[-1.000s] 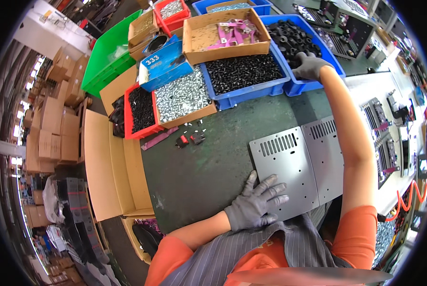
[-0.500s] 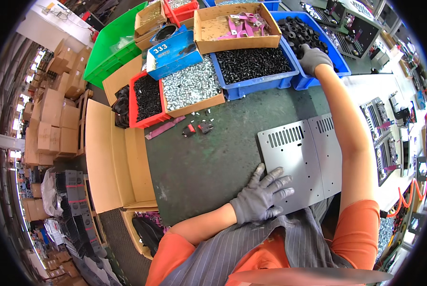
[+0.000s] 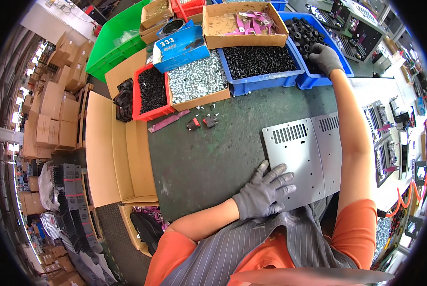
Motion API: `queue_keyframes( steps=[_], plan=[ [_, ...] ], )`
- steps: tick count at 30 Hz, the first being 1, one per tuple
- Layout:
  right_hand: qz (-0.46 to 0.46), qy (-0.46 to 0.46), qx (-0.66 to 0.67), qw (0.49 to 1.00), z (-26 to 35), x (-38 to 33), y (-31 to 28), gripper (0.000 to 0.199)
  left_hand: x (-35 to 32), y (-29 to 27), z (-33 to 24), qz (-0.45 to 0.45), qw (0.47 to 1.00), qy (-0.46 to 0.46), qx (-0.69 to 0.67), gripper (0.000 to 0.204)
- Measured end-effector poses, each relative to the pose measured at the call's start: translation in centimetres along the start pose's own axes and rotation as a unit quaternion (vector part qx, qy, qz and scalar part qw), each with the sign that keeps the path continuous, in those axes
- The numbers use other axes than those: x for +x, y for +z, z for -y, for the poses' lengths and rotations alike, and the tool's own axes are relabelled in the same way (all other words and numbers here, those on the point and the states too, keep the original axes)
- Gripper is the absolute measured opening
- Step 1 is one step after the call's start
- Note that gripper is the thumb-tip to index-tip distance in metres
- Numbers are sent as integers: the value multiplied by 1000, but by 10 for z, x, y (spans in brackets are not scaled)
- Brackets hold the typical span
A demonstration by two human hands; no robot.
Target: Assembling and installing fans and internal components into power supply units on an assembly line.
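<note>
My left hand (image 3: 264, 191), in a grey glove, lies with fingers spread on the near left part of a silver-grey metal panel (image 3: 297, 164) with slots and small holes. A second slotted panel (image 3: 332, 164) adjoins it on the right, partly covered by my right forearm. Reaching to the far right, my right hand (image 3: 326, 59), also gloved, is inside a blue bin (image 3: 318, 82) of black round rubber-like parts (image 3: 300, 31). Its fingers are curled down among the parts; whatever they grip is hidden.
Along the back stand a blue bin of black screws (image 3: 256, 62), a carton of silver screws (image 3: 197, 81), a red bin (image 3: 154, 114) and a carton with purple strips (image 3: 251, 24). Two black-and-red switches (image 3: 193, 125) lie on the dark table (image 3: 199, 162). An open cardboard box (image 3: 106, 152) stands left.
My right hand has shifted slightly toward me within the bin, and its fingers look more curled. My left hand stays spread on the panel. The whole view has shifted a little.
</note>
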State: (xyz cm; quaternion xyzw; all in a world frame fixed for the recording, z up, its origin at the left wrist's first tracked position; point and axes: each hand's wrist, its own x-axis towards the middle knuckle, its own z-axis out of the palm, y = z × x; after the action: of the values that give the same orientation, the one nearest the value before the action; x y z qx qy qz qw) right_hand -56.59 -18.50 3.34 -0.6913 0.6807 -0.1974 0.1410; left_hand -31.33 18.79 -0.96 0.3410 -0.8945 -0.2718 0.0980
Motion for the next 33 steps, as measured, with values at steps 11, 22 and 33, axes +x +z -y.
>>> queue_keyframes(
  steps=[11,22,33],
  plan=[
    [124,-92,358,921,18,-113,-41,18,-1,-2,3,-8,999,15,43,67],
    [143,-404,-45,902,4,-278,-15,56,24,-9,5,-168,981,-73,58,108],
    [-1,-271,-65,960,-52,-311,-34,73,120,-27,15,-77,991,-29,105,106]
  ],
)
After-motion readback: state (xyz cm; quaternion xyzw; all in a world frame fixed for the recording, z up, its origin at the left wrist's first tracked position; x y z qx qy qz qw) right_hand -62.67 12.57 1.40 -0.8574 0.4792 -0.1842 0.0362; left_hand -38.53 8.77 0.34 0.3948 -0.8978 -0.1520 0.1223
